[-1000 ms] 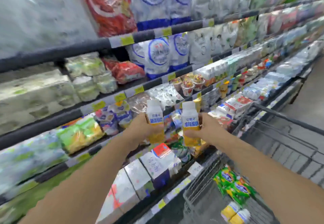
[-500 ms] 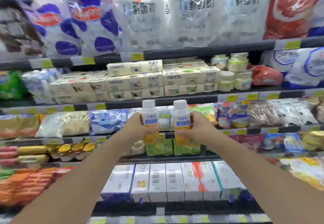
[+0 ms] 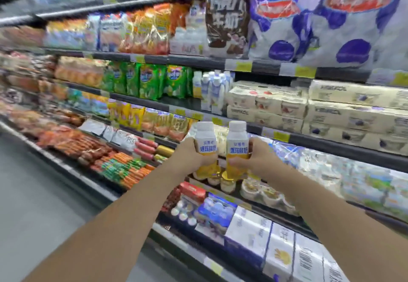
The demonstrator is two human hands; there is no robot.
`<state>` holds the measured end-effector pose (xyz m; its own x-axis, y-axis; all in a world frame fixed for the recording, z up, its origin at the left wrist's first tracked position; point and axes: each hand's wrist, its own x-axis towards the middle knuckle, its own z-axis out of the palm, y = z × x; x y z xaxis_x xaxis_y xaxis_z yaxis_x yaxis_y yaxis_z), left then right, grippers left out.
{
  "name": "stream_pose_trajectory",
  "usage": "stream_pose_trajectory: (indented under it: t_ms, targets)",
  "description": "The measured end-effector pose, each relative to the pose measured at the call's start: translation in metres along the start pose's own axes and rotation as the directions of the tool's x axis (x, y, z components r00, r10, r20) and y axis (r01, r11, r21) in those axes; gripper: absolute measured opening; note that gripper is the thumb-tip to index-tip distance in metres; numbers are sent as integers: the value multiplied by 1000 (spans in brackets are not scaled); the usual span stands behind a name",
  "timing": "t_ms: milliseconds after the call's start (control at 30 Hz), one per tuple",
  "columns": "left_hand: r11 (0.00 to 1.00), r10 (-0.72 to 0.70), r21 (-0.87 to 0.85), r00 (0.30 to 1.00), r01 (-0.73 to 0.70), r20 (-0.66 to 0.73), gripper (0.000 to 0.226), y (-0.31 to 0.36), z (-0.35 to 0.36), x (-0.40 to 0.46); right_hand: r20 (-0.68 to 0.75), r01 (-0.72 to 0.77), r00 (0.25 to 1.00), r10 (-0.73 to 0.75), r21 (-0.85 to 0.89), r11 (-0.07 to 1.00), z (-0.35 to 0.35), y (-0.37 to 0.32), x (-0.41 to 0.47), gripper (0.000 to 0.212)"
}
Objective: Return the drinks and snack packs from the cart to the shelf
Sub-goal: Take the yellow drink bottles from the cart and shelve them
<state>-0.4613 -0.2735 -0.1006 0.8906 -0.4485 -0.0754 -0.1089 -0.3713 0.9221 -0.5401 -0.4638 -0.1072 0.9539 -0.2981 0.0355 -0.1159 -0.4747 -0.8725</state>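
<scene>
Both arms reach out toward the shelf (image 3: 331,147). The left hand (image 3: 189,152) has its fingers wrapped around one yellow drink bottle (image 3: 205,147), and the right hand (image 3: 257,158) grips a second bottle (image 3: 237,149). Both stand upright, close together, in front of what seem to be green snack packs (image 3: 150,80), blurred.

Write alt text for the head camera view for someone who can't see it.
Two bare hands each hold an upright white-capped yellow drink bottle, the left hand on the left bottle and the right hand on the right bottle, side by side before a stocked supermarket chiller shelf.
</scene>
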Motion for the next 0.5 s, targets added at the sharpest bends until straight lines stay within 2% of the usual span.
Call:
stream_pose_trajectory:
  t_ms: [100, 133, 200, 267, 333, 500]
  targets:
    - [999, -41, -24, 997, 39, -62, 47, -18, -42, 17, 64, 58, 996, -58, 5, 998, 42, -17, 45, 75]
    - [999, -40, -22, 996, 38, -81, 48, -23, -53, 24, 71, 70, 995, -70, 1, 998, 53, -24, 57, 69]
    - [999, -39, -31, 993, 35, -109, 43, -30, -76, 42, 76, 89, 993, -87, -25, 996, 72, -40, 80, 42]
    - [999, -31, -34, 992, 27, -124, 34, -34, -96, 60, 94, 101, 991, -98, -26, 995, 87, -49, 107, 33]
    - [999, -33, -32, 987, 28, -158, 33, -33, -113, 82, 98, 116, 988, -115, -7, 993, 97, -54, 137, 36]
    - [998, -64, -4, 976, 64, -207, 52, -30, -152, 151, 98, 77, 992, -78, 6, 997, 108, -75, 216, 49]
